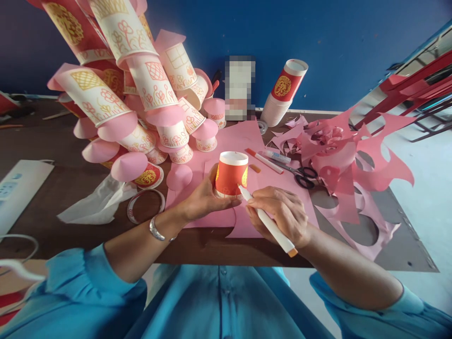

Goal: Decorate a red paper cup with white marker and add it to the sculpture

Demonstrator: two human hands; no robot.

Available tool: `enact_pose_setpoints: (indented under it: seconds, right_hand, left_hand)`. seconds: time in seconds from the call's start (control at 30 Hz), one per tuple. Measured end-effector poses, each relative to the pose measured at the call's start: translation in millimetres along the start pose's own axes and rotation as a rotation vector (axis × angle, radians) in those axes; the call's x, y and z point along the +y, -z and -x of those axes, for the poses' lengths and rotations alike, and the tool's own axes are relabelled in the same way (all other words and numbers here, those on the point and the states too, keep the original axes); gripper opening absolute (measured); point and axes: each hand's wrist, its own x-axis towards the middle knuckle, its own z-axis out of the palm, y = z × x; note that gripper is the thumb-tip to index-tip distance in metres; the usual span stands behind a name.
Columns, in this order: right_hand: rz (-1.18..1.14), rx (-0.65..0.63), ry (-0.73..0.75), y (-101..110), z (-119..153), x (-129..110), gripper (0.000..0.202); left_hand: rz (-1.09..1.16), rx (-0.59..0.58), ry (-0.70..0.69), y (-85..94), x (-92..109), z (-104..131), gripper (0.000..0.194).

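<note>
My left hand (208,197) is wrapped round a red paper cup (229,178) with gold emblems, its white rim ring facing up. In my right hand (282,212) is a white marker (270,226) with an orange end, its tip at the cup's lower right side. Both hands are over pink paper sheets (215,221). Just beyond the cup lie an orange marker cap (254,168) and a red-ended marker (264,161). Black-handled scissors (305,177) and a glue pen (277,156) are to their right.
A tower of decorated cups (151,80) with pink paper cones rises at the left. Stacked cups (277,106) stand at the back. Cut pink paper scraps (339,155) cover the right side. A tape roll (145,207) and white plastic wrapping (97,202) lie left.
</note>
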Motion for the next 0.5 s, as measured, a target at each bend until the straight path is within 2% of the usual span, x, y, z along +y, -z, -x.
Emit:
enact_pose_setpoints:
  seconds: [0.5]
  right_hand:
    - [-0.047, -0.043, -0.024, 1.6, 2.6, -0.2, 0.022]
  left_hand:
    - [0.016, -0.005, -0.003, -2.6, 5.2, -1.6, 0.058]
